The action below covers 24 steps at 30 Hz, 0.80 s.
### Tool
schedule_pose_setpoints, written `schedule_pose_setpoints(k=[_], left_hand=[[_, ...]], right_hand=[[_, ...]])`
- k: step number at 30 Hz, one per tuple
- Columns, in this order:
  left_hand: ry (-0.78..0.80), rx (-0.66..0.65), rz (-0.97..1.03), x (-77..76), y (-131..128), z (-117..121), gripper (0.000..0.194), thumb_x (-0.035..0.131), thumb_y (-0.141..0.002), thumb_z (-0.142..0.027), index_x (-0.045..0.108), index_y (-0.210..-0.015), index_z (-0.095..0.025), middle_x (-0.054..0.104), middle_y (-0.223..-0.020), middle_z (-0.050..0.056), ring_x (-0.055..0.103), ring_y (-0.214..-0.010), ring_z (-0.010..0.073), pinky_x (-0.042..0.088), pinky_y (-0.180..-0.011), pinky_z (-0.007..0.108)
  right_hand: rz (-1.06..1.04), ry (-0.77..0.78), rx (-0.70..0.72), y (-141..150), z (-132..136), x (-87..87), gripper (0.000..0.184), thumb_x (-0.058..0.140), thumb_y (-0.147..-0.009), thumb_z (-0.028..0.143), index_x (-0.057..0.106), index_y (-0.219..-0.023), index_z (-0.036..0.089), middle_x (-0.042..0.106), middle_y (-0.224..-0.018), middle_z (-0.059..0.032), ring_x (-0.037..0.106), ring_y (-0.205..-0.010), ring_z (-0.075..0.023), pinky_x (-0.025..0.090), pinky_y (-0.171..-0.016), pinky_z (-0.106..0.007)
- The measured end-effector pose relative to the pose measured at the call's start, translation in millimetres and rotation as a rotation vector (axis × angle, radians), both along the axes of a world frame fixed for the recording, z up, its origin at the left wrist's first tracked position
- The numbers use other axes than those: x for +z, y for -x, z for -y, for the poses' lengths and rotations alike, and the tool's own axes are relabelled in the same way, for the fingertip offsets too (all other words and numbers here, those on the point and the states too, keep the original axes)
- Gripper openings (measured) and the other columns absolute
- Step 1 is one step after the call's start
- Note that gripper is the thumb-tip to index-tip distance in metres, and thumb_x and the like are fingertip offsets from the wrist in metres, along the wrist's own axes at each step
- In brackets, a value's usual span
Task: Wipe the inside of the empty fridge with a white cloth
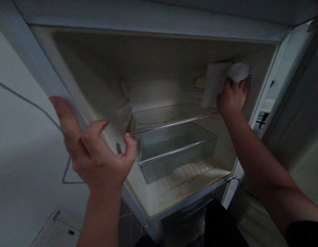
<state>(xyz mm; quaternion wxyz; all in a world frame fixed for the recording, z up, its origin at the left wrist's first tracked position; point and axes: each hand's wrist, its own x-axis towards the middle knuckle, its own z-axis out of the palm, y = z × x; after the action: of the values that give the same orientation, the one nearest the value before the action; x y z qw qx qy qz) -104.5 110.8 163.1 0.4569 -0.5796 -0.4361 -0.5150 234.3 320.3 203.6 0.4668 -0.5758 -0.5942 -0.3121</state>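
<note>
Head view: R hand (233,96) is up in the far R part of a white box-shaped fridge compartment (84,72), fingers bunched tight on a thin white sheet of cloth or paper (215,84). Sheet's at the upper R inner wall: 1 part hangs flat to the L of the hand, the rest is wadded above the fingers. Can't tell exactly how much of it touches the wall. A small pale lamp cover (199,82) sits just L of it.

L hand (99,147) is at the compartment's L front edge, fingers spread apart; contact w/ the frame can't be made out.

Btwn the hands: 1 clear flat glass shelf (171,120) w/ a shiny front trim, approx. level; below it, 1 clear box-shaped plastic drawer (179,166). Compartment floor in front has ribs & brown stains (183,195). Small metal hinge (231,177) at lower R corner.

Far L: thin grey cable (25,97) along a pale wall (20,144); white boxy appliance (56,230) at bottom L.
</note>
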Motion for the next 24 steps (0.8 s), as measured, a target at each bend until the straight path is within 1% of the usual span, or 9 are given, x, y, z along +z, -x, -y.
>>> schedule_pose_setpoints(k=[3, 6, 10, 13, 16, 18, 20, 22, 24], left_hand=[[0.048, -0.026, 0.047, -1.4, 0, 1, 0.057, 0.07, -0.072, -0.032, 0.053, -0.126, -0.029, 0.014, -0.169, -0.004, 0.017, -0.153, 0.0374, 0.027, -0.126, 0.06], [0.073, -0.04, 0.117, -3.0, 0, 1, 0.058, 0.069, -0.07, -0.031, 0.052, -0.125, -0.036, 0.01, -0.168, -0.013, 0.013, -0.154, 0.0388, 0.023, -0.127, 0.062], [0.066, -0.048, 0.083, -1.7, -1, 2, 0.063, 0.071, -0.07, -0.027, 0.051, -0.129, -0.036, 0.011, -0.168, -0.012, 0.017, -0.154, 0.0359, 0.026, -0.128, 0.057], [0.018, -0.046, 0.017, 0.6, -1, 2, 0.064, 0.072, -0.071, -0.025, 0.052, -0.131, -0.029, 0.016, -0.168, -0.003, 0.021, -0.153, 0.0351, 0.03, -0.126, 0.055], [-0.02, -0.031, -0.016, 1.2, 0, 0, 0.065, 0.072, -0.072, -0.024, 0.051, -0.133, -0.025, 0.018, -0.168, 0.003, 0.024, -0.153, 0.0347, 0.032, -0.125, 0.054], [-0.016, -0.027, -0.011, 0.7, 2, -1, 0.064, 0.071, -0.072, -0.026, 0.051, -0.132, -0.028, 0.017, -0.168, -0.001, 0.023, -0.153, 0.0352, 0.032, -0.125, 0.055], [-0.006, -0.033, 0.014, 0.0, 3, -2, 0.059, 0.07, -0.072, -0.03, 0.052, -0.129, -0.032, 0.016, -0.168, -0.007, 0.022, -0.152, 0.037, 0.031, -0.125, 0.056], [0.004, -0.042, 0.029, -0.4, 3, -2, 0.053, 0.069, -0.073, -0.034, 0.055, -0.125, -0.034, 0.015, -0.168, -0.01, 0.02, -0.152, 0.0389, 0.03, -0.125, 0.057], [0.005, -0.041, 0.028, -0.3, 3, -1, 0.053, 0.069, -0.073, -0.034, 0.056, -0.124, -0.033, 0.015, -0.168, -0.008, 0.02, -0.152, 0.0389, 0.03, -0.125, 0.057]], right_hand=[[0.029, -0.039, -0.107, 0, 5, -7.6, 0.048, 0.036, -0.1, 0.016, 0.046, -0.146, 0.003, 0.046, -0.147, -0.0267, 0.03, -0.144, -0.0387, 0.017, -0.119, -0.065], [0.117, -0.069, -0.143, -7, -10, -20.5, 0.051, 0.033, -0.099, 0.012, 0.046, -0.148, 0.005, 0.052, -0.143, -0.0246, 0.036, -0.143, -0.0369, 0.023, -0.12, -0.063], [0.304, -0.048, -0.111, -14, -37, -23.9, 0.052, 0.039, -0.101, 0.019, 0.045, -0.152, 0.015, 0.053, -0.144, -0.0196, 0.036, -0.144, -0.037, 0.021, -0.121, -0.062], [0.343, -0.044, -0.078, -9, -47, -6.6, 0.05, 0.038, -0.103, 0.023, 0.046, -0.152, 0.016, 0.053, -0.142, -0.0199, 0.037, -0.143, -0.0364, 0.024, -0.119, -0.063], [0.414, -0.023, -0.065, 7, -51, 18.7, 0.048, 0.034, -0.104, 0.02, 0.048, -0.149, 0.009, 0.058, -0.133, -0.0219, 0.043, -0.138, -0.0345, 0.024, -0.119, -0.062], [0.468, 0.03, -0.068, 22, -56, 31.8, 0.044, 0.036, -0.103, 0.018, 0.058, -0.138, 0.003, 0.06, -0.129, -0.0225, 0.044, -0.137, -0.0344, 0.023, -0.12, -0.06], [0.476, 0.099, -0.047, 38, -65, 39.2, 0.04, 0.038, -0.1, 0.014, 0.063, -0.129, 0.002, 0.062, -0.127, -0.02, 0.045, -0.137, -0.0324, 0.021, -0.121, -0.059], [0.462, 0.153, 0.006, 53, -78, 42.8, 0.04, 0.038, -0.097, 0.01, 0.063, -0.129, 0.004, 0.062, -0.131, -0.0162, 0.045, -0.138, -0.0287, 0.02, -0.121, -0.06], [0.441, 0.208, 0.076, 64, -96, 46.6, 0.041, 0.038, -0.095, 0.008, 0.06, -0.13, 0.005, 0.062, -0.132, -0.0143, 0.044, -0.139, -0.0259, 0.021, -0.119, -0.061]])
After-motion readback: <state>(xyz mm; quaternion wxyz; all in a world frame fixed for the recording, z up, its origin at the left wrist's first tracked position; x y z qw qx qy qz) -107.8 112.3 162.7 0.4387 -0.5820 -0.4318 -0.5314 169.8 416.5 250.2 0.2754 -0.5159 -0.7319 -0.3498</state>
